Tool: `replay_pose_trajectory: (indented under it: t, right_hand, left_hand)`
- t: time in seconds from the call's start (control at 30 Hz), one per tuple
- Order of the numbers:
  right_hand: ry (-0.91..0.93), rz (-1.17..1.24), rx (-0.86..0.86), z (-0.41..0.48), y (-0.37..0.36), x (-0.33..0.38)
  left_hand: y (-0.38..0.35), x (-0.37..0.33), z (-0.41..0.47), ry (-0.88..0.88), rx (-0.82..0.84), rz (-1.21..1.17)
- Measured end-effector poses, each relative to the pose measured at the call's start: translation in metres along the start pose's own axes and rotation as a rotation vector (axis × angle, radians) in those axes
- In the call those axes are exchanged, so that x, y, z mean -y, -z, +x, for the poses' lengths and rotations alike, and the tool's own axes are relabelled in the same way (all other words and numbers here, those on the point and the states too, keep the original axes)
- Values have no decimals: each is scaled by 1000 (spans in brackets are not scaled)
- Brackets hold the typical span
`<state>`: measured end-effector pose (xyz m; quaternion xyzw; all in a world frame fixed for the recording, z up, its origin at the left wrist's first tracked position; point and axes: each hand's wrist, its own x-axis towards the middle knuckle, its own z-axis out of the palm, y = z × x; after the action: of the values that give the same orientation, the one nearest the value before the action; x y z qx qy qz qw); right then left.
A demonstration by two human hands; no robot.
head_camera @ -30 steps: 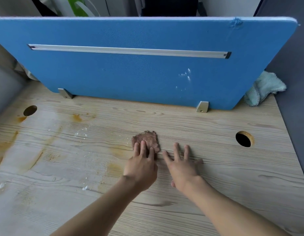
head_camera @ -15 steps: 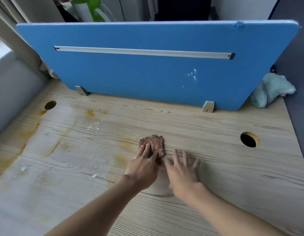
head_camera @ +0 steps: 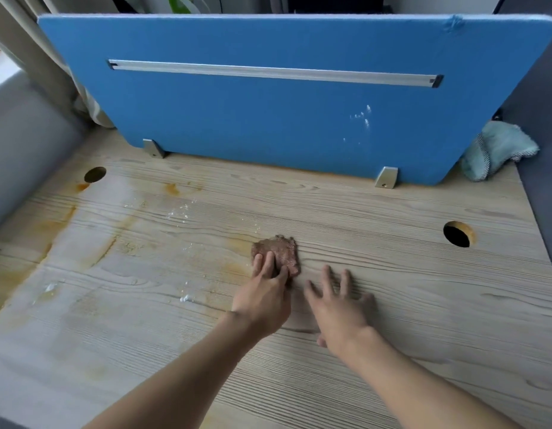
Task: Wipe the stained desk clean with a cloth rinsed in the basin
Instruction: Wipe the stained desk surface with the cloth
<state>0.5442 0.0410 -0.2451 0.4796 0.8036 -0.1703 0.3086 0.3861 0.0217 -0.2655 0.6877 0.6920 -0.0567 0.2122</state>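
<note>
Flat, straight fingers of the left hand (head_camera: 264, 300) press down on a small, crumpled brown cloth (head_camera: 279, 249), covering its near edge without curling round it. Just beside it at three o'clock is the right hand (head_camera: 339, 314), fingers spread wide and palm down over the pale wood-grain desk (head_camera: 408, 320), holding nothing and clear of the cloth. Whether the palm rests on the wood I cannot tell.

That cloth sits near the middle of the desk top. From there, orange-brown stains (head_camera: 172, 189) streak out toward nine and ten o'clock, heaviest along the left edge, and white crumbs (head_camera: 187, 298) lie at about eight o'clock. One round cable hole (head_camera: 95, 174) opens at ten o'clock near the far left corner, another (head_camera: 457, 234) at three o'clock toward the right edge.

At twelve o'clock a blue felt divider panel (head_camera: 268, 125) stands upright on grey metal brackets (head_camera: 386, 178), with a silver rail (head_camera: 268, 72) across its face. A bunched teal rag (head_camera: 494, 153) lies at two o'clock, at the panel's right end.
</note>
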Motion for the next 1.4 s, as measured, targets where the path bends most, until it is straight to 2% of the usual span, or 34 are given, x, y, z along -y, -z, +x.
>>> replay_pose_trajectory:
  t: [0.1,0.23,0.43,0.6,0.7,0.77,0.9,1.0,1.1,1.2,1.4]
  right_hand:
    - [-1,11,12,-4,3,1]
    - [-19,3,34,-7,7,0]
    - [-27,3,29,-7,7,2]
    - [-23,4,34,-8,9,1]
    - [-31,10,30,-8,9,1]
    - [-34,1,16,-8,8,1]
    - [15,-22,-46,-19,1,10]
    - [88,43,37,-36,-15,35]
    - [84,-27,50,-44,-29,51]
    - [65,-74,9,-45,-31,55]
    - [47,-90,6,-45,-31,58]
  left_hand:
    - [-7,-1,-9,-56,19,-14]
    - [7,24,-6,-9,-49,-5]
    - [-5,-8,-24,-46,-7,-57]
    - [1,24,-21,-14,-69,-60]
    - [-4,8,-28,9,-57,-68]
    - [-9,-4,-35,-39,-40,-64]
    - [-10,27,-36,-12,-77,-73]
    - [-12,30,-46,38,-105,-92]
    - [-22,10,-59,-29,-74,-132]
    - [-24,23,-59,-76,-88,-114]
    - [-24,24,-64,24,-134,-187]
